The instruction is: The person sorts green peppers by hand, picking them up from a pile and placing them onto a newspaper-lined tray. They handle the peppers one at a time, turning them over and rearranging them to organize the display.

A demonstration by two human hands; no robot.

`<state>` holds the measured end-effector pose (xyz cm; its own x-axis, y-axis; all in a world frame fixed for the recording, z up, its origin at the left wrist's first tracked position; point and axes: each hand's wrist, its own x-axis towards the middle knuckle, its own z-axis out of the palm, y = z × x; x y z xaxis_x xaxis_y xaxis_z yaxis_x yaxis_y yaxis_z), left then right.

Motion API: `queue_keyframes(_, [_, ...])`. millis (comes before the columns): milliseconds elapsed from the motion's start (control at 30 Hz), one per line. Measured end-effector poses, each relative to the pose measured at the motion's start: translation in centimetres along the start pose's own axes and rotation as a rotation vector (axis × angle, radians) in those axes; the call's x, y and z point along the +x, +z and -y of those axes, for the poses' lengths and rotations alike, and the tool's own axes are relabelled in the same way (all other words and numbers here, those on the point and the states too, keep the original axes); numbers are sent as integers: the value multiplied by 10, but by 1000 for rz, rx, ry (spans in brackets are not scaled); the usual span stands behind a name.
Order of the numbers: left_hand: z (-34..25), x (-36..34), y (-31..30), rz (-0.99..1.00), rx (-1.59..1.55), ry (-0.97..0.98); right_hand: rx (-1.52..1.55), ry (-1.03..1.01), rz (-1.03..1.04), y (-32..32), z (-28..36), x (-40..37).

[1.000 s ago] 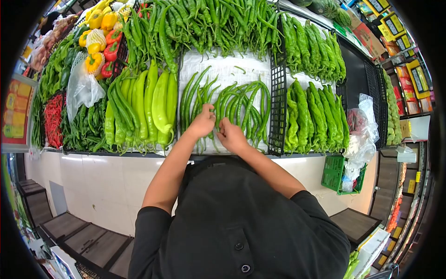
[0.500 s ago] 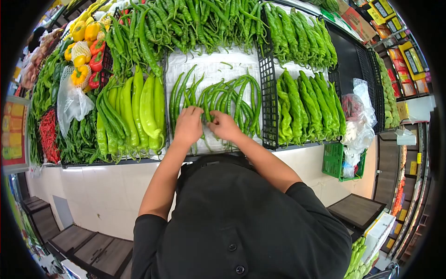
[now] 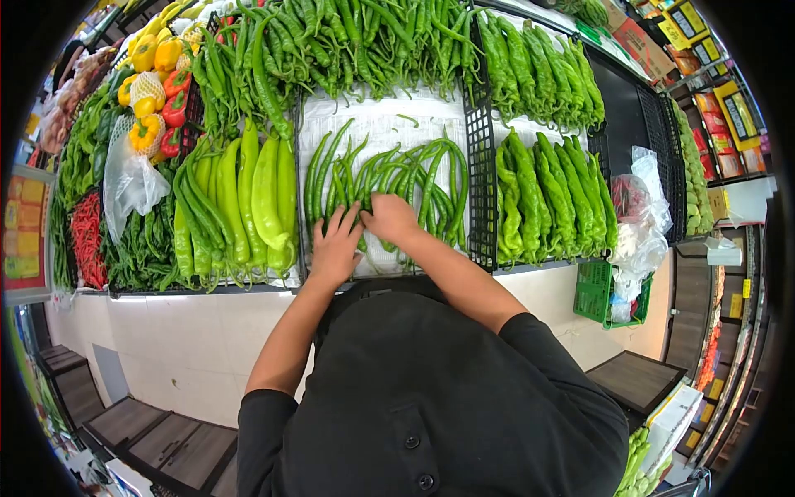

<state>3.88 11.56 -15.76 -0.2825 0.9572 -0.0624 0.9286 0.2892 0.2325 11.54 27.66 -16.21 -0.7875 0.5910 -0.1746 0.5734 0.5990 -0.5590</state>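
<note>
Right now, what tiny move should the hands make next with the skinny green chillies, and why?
Probably the right hand should tug one curved chilli straight. Both hands lie on the thin green chillies on the white liner; those by the left hand lie fairly straight, while those at the right bend and cross each other.

Display shelf (image 3: 166, 291): slender peppers (image 3: 414, 178) lie in the middle compartment, with the left hand (image 3: 335, 248) and right hand (image 3: 389, 217) side by side on their near ends. Broad peppers (image 3: 261, 195) lie to the left. Right of a lattice divider (image 3: 479, 166) lie wrinkled peppers (image 3: 546, 195). A pepper heap (image 3: 356, 41) lies behind, and a basket (image 3: 596, 298) hangs at the right front.
</note>
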Motion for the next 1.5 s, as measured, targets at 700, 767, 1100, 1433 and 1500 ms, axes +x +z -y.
queue_keyframes(700, [2, 2, 6, -92, -66, 4, 257, -76, 97, -1, -15, 5])
queue_keyframes(767, [0, 2, 3, -85, -76, -3, 160, -109, 120, 0, -19, 5])
queue_keyframes(1100, [0, 0, 3, -75, -107, -18, 67, -114, 100, 9, -24, 3])
queue_keyframes(1433, [-1, -1, -1, -78, -139, -9, 27, -82, 115, -25, -18, -50])
queue_keyframes(1500, [-3, -1, -1, -76, -139, 8, -74, -120, 139, -22, -18, -62])
